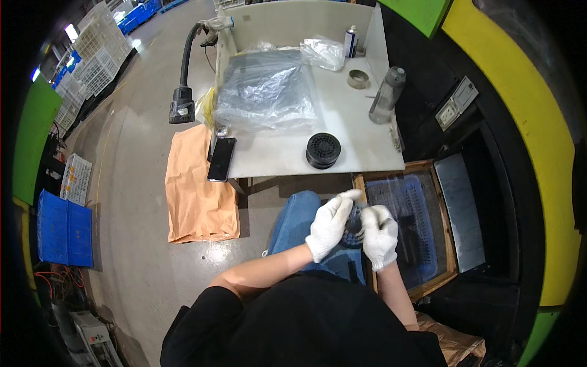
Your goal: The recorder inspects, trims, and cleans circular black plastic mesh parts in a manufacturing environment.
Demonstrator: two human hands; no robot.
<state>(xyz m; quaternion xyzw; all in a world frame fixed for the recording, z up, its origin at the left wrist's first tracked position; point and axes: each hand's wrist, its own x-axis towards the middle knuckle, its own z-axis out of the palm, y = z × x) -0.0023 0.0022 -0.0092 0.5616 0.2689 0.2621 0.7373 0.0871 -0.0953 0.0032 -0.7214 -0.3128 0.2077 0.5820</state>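
Note:
Above my lap, a dark round part with openings in it point(353, 227) sits between my two gloved hands. My left hand point(330, 225), in a white knit glove, grips its left side, the fingers pointing up and away. From the other side my right hand point(380, 237), gloved the same way, closes on the part with bent fingers. The gloves cover much of the part, so its full shape is hidden. Beyond my hands, near the front edge of the white worktable point(278, 160), stands a short black cylinder with a perforated round top point(323, 150).
Plastic sheeting point(267, 92), a phone point(221, 159), a tape roll point(358, 79), a bottle point(387, 96) and a spray can point(350, 41) lie or stand on the table. Right of my hands, a wooden frame point(449, 235) surrounds a blue basket point(422, 226). A paper bag point(199, 189) stands left.

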